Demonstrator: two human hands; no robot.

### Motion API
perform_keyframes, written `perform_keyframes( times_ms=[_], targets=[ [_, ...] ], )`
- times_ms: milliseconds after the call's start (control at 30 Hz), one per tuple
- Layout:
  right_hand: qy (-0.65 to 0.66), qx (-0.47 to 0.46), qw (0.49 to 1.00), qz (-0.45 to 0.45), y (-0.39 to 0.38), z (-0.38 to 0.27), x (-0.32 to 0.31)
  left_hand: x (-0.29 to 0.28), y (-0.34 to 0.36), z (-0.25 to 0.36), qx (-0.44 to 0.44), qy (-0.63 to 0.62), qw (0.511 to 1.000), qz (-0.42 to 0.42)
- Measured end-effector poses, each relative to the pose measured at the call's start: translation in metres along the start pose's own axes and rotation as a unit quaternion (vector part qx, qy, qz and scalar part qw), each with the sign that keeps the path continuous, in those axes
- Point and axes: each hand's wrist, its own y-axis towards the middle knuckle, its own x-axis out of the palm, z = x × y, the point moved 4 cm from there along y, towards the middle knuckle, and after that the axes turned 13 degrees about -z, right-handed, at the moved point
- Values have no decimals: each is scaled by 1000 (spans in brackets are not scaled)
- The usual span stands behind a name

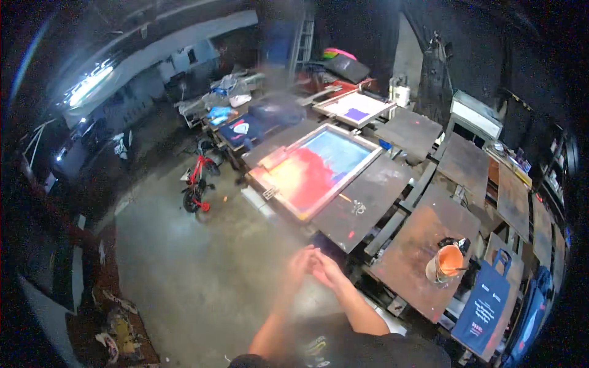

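My left hand (299, 264) and my right hand (329, 272) meet at the fingertips in front of my body, above the concrete floor. Motion blurs the left hand, and I cannot tell how its fingers are set. The right hand's fingers reach out toward the left, with no object visible in them. Just beyond my hands lies a wooden-framed printing screen (375, 147) on a dark board, its mesh smeared with red, yellow and blue ink. Beside it on the right is a bare dark board (343, 230) with a few paint marks.
On a brown board (399, 270) at right stands a tub of orange ink (443, 268). A blue tote bag (483, 300) lies farther right. Another framed screen (328, 109) with purple ink is at the back. A small red bicycle (197, 178) stands on the floor (165, 257) at left.
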Motion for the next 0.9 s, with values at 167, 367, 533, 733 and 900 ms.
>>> perform_keyframes(
  times_ms=[167,367,533,733,900],
  targets=[
    [-11,36,999,-27,48,24,-24,-40,13,-16,-16,-199,979,37],
    [-98,49,993,49,114,25,11,-105,43,-6,-33,-223,974,3],
    [-161,-18,982,101,162,41,15,-168,78,19,-75,-276,957,-55],
    [-234,-76,948,204,198,59,-12,-244,110,20,-43,-243,964,-95],
    [-307,-110,872,364,204,50,-13,-312,118,-6,-62,-180,980,-58]
  ],
)
